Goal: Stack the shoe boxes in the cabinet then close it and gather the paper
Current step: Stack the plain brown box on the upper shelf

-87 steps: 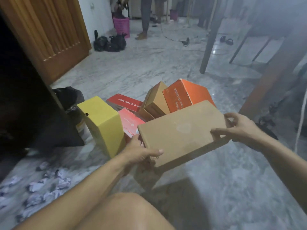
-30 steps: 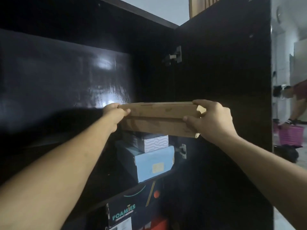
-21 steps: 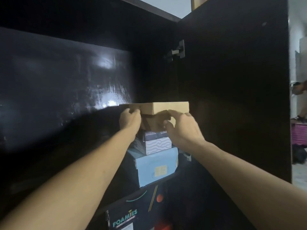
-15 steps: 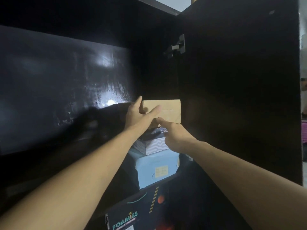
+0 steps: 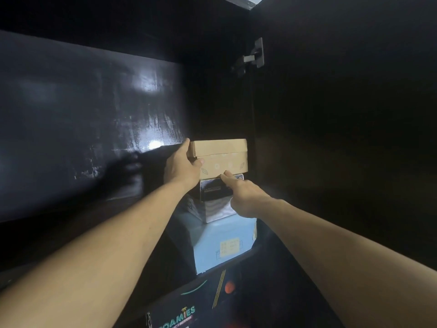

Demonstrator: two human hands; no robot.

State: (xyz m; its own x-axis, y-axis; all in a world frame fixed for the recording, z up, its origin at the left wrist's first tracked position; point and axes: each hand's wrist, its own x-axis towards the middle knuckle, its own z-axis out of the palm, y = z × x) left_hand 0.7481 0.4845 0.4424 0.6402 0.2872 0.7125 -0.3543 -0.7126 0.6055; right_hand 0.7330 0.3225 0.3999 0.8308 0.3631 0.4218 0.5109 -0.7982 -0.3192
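FOAMIES box (image 5: 189,306), dark, bottom of frame on lower shelf: brand "FOAMIES" readable in green letters with small palm tree over the I; pinkish line of print beneath, too blurred to read. Light blue box (image 5: 222,247): pale yellow sticker on front face, rows of print there, illegible. Dark box (image 5: 212,190) above it: small white lettering on front, too faint to make out. Brown cardboard box (image 5: 220,155) on top of stack: only pale leaf and flower marks, no words.
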